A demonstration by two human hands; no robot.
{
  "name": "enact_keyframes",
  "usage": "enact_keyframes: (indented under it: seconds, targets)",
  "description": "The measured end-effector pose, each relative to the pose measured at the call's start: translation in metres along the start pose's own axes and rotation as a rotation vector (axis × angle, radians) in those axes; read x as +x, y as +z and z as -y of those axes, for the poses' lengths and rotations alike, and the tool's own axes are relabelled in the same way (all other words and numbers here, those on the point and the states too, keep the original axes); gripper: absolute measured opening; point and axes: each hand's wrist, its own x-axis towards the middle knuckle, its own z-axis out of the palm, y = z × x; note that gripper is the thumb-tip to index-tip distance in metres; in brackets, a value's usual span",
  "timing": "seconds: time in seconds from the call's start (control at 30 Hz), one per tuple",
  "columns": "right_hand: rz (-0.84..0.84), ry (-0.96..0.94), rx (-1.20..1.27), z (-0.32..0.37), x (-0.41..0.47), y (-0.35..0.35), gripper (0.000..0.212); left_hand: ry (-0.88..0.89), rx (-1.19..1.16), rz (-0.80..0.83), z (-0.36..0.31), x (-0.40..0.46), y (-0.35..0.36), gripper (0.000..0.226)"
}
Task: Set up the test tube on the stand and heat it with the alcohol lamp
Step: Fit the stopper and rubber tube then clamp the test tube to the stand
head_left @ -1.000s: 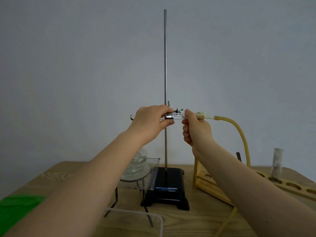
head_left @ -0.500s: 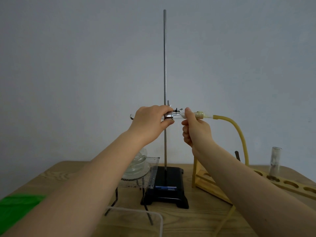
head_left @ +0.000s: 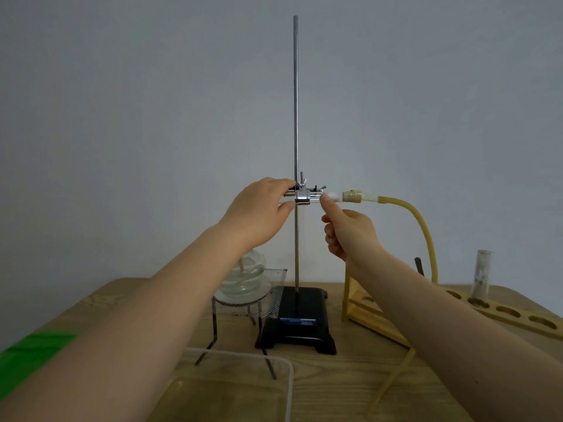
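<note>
Wooden table (head_left: 359, 379), light grain, rounded far corners, set against a plain wall. Standing on it: one retort stand (head_left: 296, 117) with a black rectangular base (head_left: 300, 330), blue label on the front edge, upright metal rod at centre; one wire tripod (head_left: 213, 330) just left of the base, topped with wire gauze (head_left: 275, 296) that carries a glass alcohol lamp (head_left: 243, 278); one wooden test tube rack (head_left: 499, 312) to the right, with a row of oval holes and a single glass tube (head_left: 482, 274) upright in it; one clear plastic tray (head_left: 237, 388) at the near edge; a green patch (head_left: 27, 357) at the near left corner; a length of yellow rubber hose (head_left: 393, 379) trailing across the surface beside the rack.
</note>
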Motion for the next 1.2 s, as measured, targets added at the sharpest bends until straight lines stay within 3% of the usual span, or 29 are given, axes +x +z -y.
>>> enact_keyframes:
  seconds: [0.77,1.2]
  targets:
    - [0.177,0.042,-0.121,-0.025,-0.067,0.034,0.026,-0.109,0.0,0.019,0.029,-0.117,-0.052,0.036]
    - [0.425,-0.033,-0.337,-0.047,-0.1,0.095,0.025,-0.3,-0.081,0.072,0.082,-0.182,-0.072,0.034]
